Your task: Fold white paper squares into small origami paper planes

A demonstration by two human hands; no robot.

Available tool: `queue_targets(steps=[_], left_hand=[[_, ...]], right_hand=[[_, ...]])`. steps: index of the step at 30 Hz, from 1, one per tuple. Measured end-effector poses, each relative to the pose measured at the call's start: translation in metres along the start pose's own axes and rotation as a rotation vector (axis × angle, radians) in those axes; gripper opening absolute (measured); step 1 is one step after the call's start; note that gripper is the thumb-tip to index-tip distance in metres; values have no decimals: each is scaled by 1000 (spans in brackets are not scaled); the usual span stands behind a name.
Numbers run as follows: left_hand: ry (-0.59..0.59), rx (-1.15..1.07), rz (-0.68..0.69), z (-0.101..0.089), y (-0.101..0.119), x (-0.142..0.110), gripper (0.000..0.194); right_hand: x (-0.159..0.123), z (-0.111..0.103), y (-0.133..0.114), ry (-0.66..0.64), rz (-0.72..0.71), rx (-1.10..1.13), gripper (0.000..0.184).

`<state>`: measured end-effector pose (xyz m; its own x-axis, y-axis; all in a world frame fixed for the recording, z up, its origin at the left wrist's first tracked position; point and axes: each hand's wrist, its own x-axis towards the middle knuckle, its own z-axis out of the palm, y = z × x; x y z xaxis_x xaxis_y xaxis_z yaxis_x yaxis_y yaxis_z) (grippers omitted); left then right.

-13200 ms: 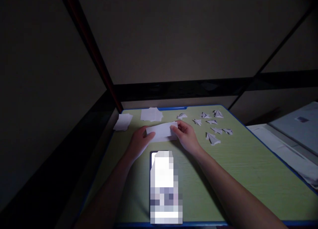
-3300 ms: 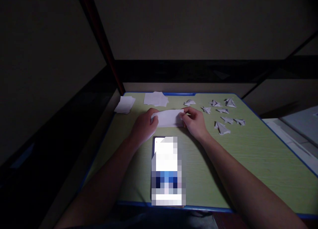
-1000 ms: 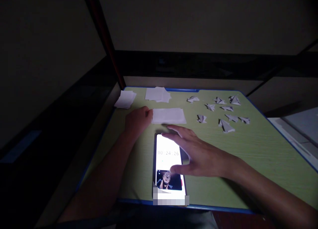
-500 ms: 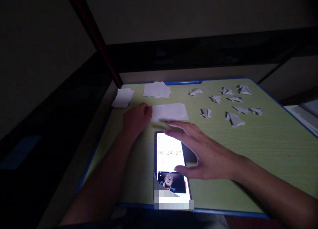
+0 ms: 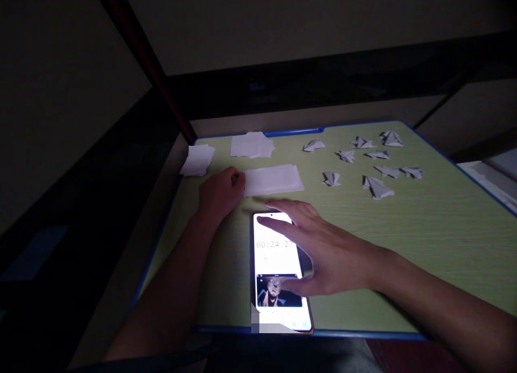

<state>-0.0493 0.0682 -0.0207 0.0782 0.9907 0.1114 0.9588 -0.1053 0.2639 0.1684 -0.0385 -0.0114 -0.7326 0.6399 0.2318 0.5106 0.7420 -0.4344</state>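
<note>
My right hand (image 5: 319, 249) hovers with spread fingers over a lit smartphone (image 5: 277, 260) lying near the table's front edge. Its screen shows a timer reading 00:24:27 and a small video window, partly behind my thumb. My left hand (image 5: 220, 192) is curled closed at the left end of a white paper strip (image 5: 274, 180), which lies flat just beyond the phone. The curled fingers hide whether they pinch the paper. Several folded paper shapes, among them a larger one (image 5: 378, 188) and a small one (image 5: 332, 179), lie to the right.
Loose white sheets (image 5: 250, 145) are piled at the back of the green table (image 5: 436, 254), with another paper pile (image 5: 198, 160) at its left edge. A blue rim borders the tabletop. Dark walls stand behind and to the left; the room is dim.
My right hand has shifted a little left over the phone screen, its thumb now crossing the video window. The left hand stays by the paper strip. The whole view has tilted slightly.
</note>
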Motion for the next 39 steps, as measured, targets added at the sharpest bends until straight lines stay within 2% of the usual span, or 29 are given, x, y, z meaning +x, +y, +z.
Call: queue_targets(steps=[21, 33, 39], left_hand=[[12, -1, 23, -1, 0, -1, 31], [22, -1, 24, 1, 0, -1, 29], [61, -115, 0, 0, 1, -1, 27]], right_hand=[[3, 0, -3, -44, -8, -43, 84], [1, -4, -1, -14, -18, -27, 82], [0, -7, -2, -41, 23, -45, 85]])
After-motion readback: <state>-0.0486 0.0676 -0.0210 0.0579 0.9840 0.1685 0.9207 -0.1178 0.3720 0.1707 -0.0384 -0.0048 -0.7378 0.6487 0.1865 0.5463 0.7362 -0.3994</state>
